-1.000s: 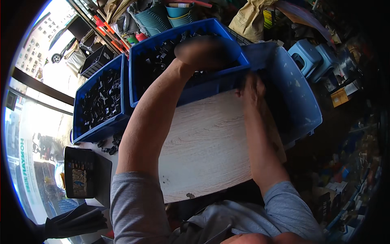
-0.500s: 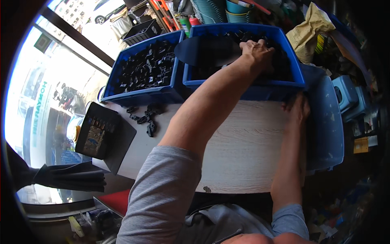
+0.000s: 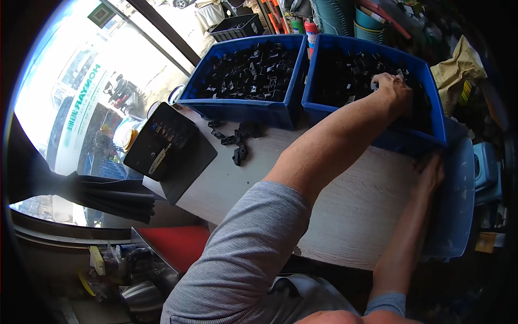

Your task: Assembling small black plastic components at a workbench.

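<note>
At far left, a dark curtain, gathered into folds, reaches toward the left end of the tabletop. On that end stands a black device, its panel raised and its flat base extending toward the middle. Just beside it, nearer the far edge, lies a small cluster of loose pieces, black and irregular. Along the far edge stands the left blue bin, well filled with similar dark pieces. Next to it, across a narrow gap, the right blue bin stands toward the far right corner and contains the black parts. The left forearm crosses obliquely above the tabletop; the left hand is within this bin, toward its right side, back upward and fingers curled down over the parts. Whether it grasps one cannot be determined. The right hand, apart from the left, lies at the tabletop's right edge, near the bin's front right corner; its fingers are shadowed, and whether they grip anything cannot be told. Beside that edge stands a pale blue tub.
</note>
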`<control>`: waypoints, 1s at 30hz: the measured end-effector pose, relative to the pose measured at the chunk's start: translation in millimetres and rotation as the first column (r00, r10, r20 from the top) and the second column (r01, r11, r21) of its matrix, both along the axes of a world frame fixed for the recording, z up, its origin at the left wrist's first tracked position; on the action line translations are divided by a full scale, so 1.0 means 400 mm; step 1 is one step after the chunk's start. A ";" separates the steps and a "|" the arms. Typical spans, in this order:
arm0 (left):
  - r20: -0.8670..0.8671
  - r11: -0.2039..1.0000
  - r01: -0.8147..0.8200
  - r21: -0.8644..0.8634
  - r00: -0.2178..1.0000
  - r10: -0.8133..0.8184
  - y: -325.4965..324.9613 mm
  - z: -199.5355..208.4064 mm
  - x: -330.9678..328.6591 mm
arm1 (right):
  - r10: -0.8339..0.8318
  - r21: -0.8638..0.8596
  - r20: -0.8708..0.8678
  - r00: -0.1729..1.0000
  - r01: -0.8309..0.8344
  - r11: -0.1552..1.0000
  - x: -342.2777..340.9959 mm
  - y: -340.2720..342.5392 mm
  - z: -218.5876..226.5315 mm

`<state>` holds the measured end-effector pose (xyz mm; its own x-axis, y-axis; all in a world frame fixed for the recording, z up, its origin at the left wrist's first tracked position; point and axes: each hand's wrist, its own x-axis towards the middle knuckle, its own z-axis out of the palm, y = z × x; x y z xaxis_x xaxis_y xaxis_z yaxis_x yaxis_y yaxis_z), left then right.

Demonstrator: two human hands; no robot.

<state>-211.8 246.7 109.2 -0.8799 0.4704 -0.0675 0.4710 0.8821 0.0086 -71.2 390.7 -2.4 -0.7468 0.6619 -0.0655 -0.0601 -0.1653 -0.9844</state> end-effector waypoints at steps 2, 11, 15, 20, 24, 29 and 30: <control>0.047 1.000 -0.021 -0.012 0.999 0.021 -0.002 -0.006 -0.020 | -0.069 -0.024 0.118 0.991 0.072 0.997 0.002 -0.027 0.030; -0.065 0.980 0.200 0.017 0.978 -0.198 -0.010 -0.032 -0.050 | 0.030 0.022 0.057 0.998 -0.031 0.999 -0.012 0.014 -0.008; -0.052 0.993 0.088 -0.079 0.994 -0.092 0.002 -0.022 -0.036 | -0.072 -0.022 0.159 0.985 0.076 0.997 -0.013 0.000 0.000; -0.066 0.994 0.111 0.020 0.992 -0.110 -0.011 -0.011 -0.042 | -0.087 -0.050 0.153 0.984 0.095 0.994 -0.013 -0.007 0.008; -0.139 0.984 0.144 0.103 0.982 -0.129 -0.021 -0.019 -0.050 | -0.012 0.001 0.071 0.997 0.012 1.000 -0.010 0.010 -0.012; -0.196 0.953 0.120 0.280 0.978 -0.066 -0.016 0.010 -0.043 | -0.025 0.059 -0.041 0.999 0.027 0.998 -0.009 0.025 -0.036; -0.188 0.945 0.094 0.314 0.981 -0.035 -0.036 0.016 -0.049 | -0.023 0.048 -0.052 0.998 0.026 0.999 -0.014 0.007 -0.033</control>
<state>-231.3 232.2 115.5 -0.8304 0.4974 0.2508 0.5469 0.8138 0.1967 -76.7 393.6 -15.8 -0.7319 0.6814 0.0050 -0.1138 -0.1150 -0.9868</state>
